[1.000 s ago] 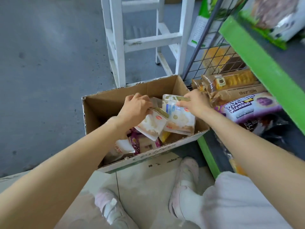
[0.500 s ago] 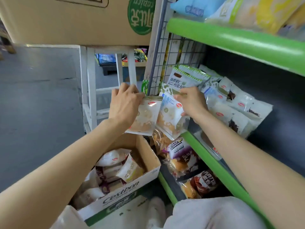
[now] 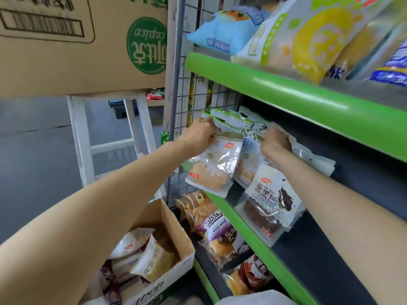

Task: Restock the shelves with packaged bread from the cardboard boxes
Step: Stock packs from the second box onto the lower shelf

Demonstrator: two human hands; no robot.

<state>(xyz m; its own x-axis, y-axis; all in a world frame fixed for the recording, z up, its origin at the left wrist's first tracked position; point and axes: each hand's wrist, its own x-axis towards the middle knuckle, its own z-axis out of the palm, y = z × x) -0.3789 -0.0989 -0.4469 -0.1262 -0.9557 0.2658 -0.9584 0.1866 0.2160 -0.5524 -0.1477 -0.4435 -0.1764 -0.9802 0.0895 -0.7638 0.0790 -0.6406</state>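
I read "K17" in red on the clear bread packet (image 3: 214, 164) pinched at its top seam by my left hand (image 3: 201, 134), at the green middle shelf (image 3: 222, 205) edge. My right hand (image 3: 274, 143) grips a second packet (image 3: 247, 160) beside it. The open box (image 3: 174, 234) reads "…tbon".

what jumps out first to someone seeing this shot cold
Two bare arms reach in from below: the left hand and right hand each grip a bread pack by its top at the middle shelf, the left one's pack hanging over the green edge. Bright green shelf rails run diagonally across the right, and an open box of more packs sits on the floor at lower left.
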